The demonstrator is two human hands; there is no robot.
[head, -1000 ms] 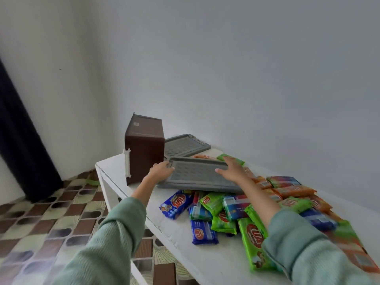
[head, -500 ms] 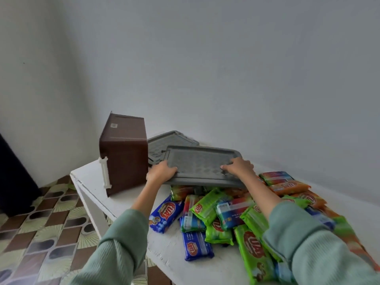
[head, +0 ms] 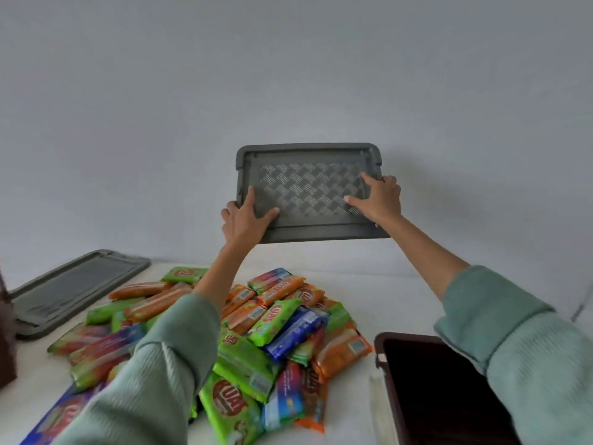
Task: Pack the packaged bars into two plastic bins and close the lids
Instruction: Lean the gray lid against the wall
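Both hands are on one grey rectangular plastic lid with a woven-pattern face, held tilted in the air above the heap and clear of the white worktop. My left hand grips the lower-left corner and my right hand grips the right edge, each with thumb and forefinger spread on the face and the other fingers curled behind. Count: two lids, with the second grey lid lying flat far left; two bins, an open-topped dark brown plastic bin lower right and a second brown bin just a sliver at the left edge; packaged bars in green, orange and blue wrappers heaped loose on the worktop between them, too overlapped to count.
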